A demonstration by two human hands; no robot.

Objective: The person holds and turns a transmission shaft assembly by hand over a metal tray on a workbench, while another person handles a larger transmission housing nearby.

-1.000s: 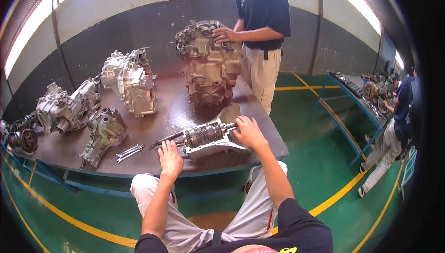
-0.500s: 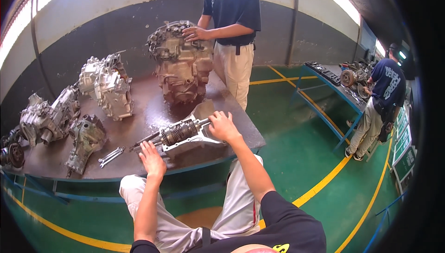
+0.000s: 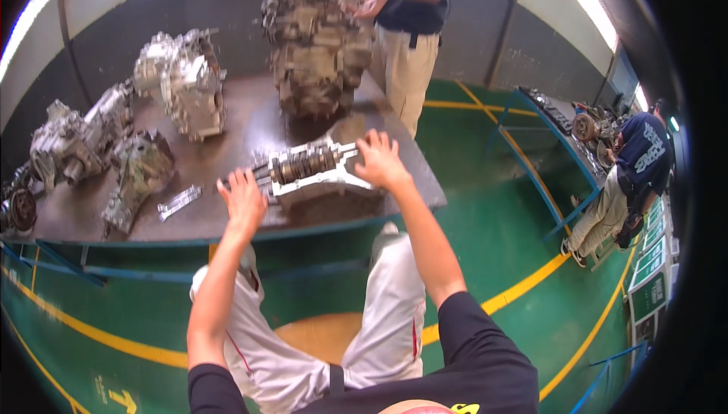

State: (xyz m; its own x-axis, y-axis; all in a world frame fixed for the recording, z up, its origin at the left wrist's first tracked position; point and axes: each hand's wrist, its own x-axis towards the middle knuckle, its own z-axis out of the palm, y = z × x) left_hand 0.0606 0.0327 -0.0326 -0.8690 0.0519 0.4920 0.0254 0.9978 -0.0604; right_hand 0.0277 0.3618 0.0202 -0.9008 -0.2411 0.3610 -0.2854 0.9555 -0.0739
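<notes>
On table | left hand spread open at gear shaft assembly | right hand splayed, grasping nothing

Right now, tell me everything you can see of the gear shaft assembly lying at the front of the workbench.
The gear shaft assembly is bare grey metal: a row of toothed gears stacked along a shaft, seated on a pale, flat housing piece. It lies on its side, lengthwise along the front edge of the dark workbench, apart from the larger transmission cases behind it. The left hand rests by its thin shaft end and the right hand lies spread at its other end; whether either hand closes on it cannot be told.
</notes>
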